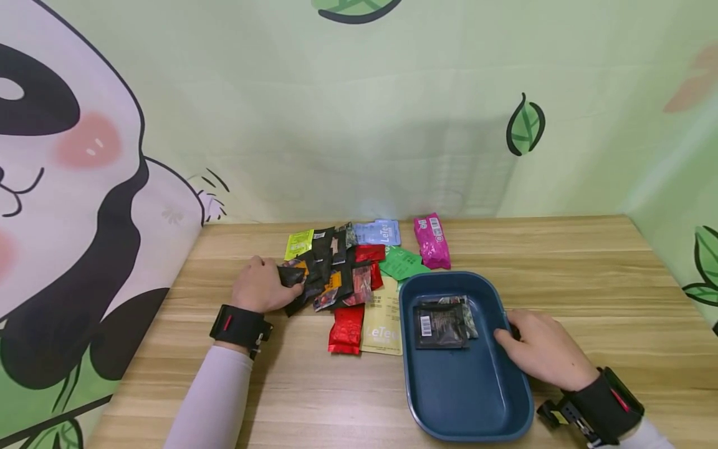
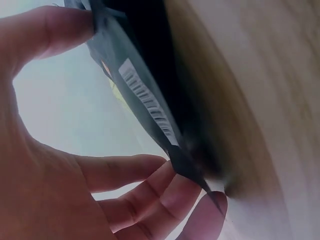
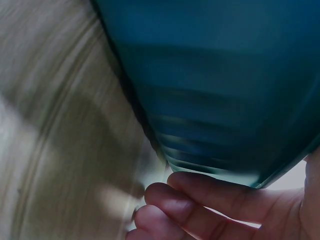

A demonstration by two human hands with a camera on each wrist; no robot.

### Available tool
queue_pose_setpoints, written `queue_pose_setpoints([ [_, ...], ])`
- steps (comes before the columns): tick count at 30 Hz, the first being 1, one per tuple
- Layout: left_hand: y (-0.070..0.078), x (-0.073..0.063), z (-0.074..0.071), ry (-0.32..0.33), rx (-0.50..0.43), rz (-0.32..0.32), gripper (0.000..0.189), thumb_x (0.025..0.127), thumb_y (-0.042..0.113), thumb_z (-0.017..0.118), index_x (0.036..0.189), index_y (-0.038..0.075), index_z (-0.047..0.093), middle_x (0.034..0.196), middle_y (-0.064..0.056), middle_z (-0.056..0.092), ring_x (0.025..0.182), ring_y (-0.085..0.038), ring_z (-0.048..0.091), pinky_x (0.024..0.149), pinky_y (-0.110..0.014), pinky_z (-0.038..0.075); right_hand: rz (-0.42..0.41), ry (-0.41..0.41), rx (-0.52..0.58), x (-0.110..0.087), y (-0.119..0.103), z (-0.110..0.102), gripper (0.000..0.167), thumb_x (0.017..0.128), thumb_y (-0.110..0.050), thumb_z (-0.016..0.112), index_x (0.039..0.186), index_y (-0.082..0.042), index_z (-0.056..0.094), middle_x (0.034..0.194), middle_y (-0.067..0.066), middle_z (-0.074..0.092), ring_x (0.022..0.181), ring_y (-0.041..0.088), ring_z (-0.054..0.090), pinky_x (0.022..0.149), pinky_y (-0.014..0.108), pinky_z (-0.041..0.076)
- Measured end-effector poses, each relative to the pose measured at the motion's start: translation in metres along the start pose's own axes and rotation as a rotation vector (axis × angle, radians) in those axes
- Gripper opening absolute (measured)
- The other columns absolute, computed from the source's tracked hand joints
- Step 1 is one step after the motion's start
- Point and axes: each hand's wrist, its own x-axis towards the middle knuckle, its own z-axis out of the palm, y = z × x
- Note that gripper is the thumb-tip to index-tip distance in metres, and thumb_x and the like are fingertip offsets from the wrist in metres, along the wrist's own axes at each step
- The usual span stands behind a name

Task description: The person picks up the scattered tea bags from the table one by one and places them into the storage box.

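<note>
At the left edge of a pile of small packets, my left hand (image 1: 259, 285) pinches a black packet (image 1: 291, 274) between thumb and fingers. Its white barcode faces the left wrist view, where the black packet (image 2: 135, 95) spans from thumb to fingertips. My right hand (image 1: 546, 346) grips the right side of a dark blue tray (image 1: 465, 399), thumb over the rim. In the right wrist view its fingers (image 3: 215, 195) lie against the outer wall of the blue tray (image 3: 210, 75). Inside the tray lie a black packet (image 1: 443, 327) with a barcode and a patterned packet (image 1: 470, 318) partly beneath it.
Overlapping black packets (image 1: 322, 246) fill the pile's middle. Around them lie a lime packet (image 1: 299, 244), a blue packet (image 1: 378, 232), a green packet (image 1: 402, 264), a red packet (image 1: 345, 330) and a beige packet (image 1: 383, 315). A magenta packet (image 1: 432, 242) lies behind the tray.
</note>
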Motion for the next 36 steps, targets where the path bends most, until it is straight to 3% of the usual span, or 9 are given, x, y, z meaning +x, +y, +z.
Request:
queue_pose_setpoints([
  [5,0.004,0.000,-0.001,0.015,-0.023,0.018,0.092,0.079,0.061,0.070,0.132,-0.013,0.057,0.123,-0.031,0.055,0.099,-0.040,0.059,0.084,-0.054,0.056,0.006,0.001,-0.001,-0.001,0.000,-0.001,0.017,0.104,-0.024,0.060,0.089,-0.017,0.067,0.069,-0.002,0.051,0.061,0.012,0.047,0.058,0.027,0.034],
  [10,0.011,-0.003,-0.006,0.094,-0.030,0.082,0.091,0.077,0.060,0.070,0.133,-0.011,0.057,0.123,-0.029,0.056,0.100,-0.039,0.060,0.084,-0.053,0.056,0.003,0.007,-0.002,-0.002,0.000,-0.002,0.019,0.104,-0.024,0.060,0.086,-0.017,0.065,0.068,-0.002,0.050,0.060,0.011,0.046,0.057,0.027,0.033],
  [21,0.049,-0.026,-0.031,0.267,-0.010,0.240,0.085,0.072,0.058,0.073,0.125,-0.008,0.063,0.111,-0.022,0.057,0.089,-0.033,0.057,0.070,-0.046,0.055,0.006,0.007,0.006,0.000,-0.001,-0.004,0.018,0.103,-0.022,0.060,0.087,-0.016,0.065,0.066,-0.001,0.050,0.058,0.012,0.047,0.055,0.026,0.033],
  [26,0.078,-0.042,-0.036,0.289,-0.033,0.333,0.082,0.072,0.054,0.074,0.128,-0.005,0.064,0.113,-0.019,0.058,0.091,-0.030,0.057,0.071,-0.043,0.055,0.001,0.010,0.009,0.000,-0.001,-0.004,0.017,0.103,-0.022,0.060,0.088,-0.015,0.066,0.066,-0.001,0.049,0.057,0.012,0.047,0.055,0.026,0.033],
  [31,0.119,-0.057,-0.036,0.316,-0.028,0.487,0.077,0.073,0.051,0.073,0.129,-0.001,0.064,0.116,-0.016,0.058,0.101,-0.031,0.059,0.079,-0.043,0.059,-0.001,0.008,0.013,0.000,-0.001,-0.004,0.016,0.103,-0.021,0.060,0.090,-0.015,0.067,0.067,-0.001,0.050,0.058,0.012,0.047,0.056,0.026,0.033],
  [36,0.161,-0.074,-0.039,0.375,-0.013,0.629,0.071,0.071,0.052,0.072,0.123,0.004,0.065,0.111,-0.010,0.057,0.096,-0.026,0.056,0.077,-0.037,0.057,0.003,-0.003,0.019,-0.001,-0.002,-0.003,0.015,0.103,-0.022,0.060,0.094,-0.014,0.068,0.068,-0.001,0.051,0.059,0.012,0.047,0.057,0.027,0.034],
])
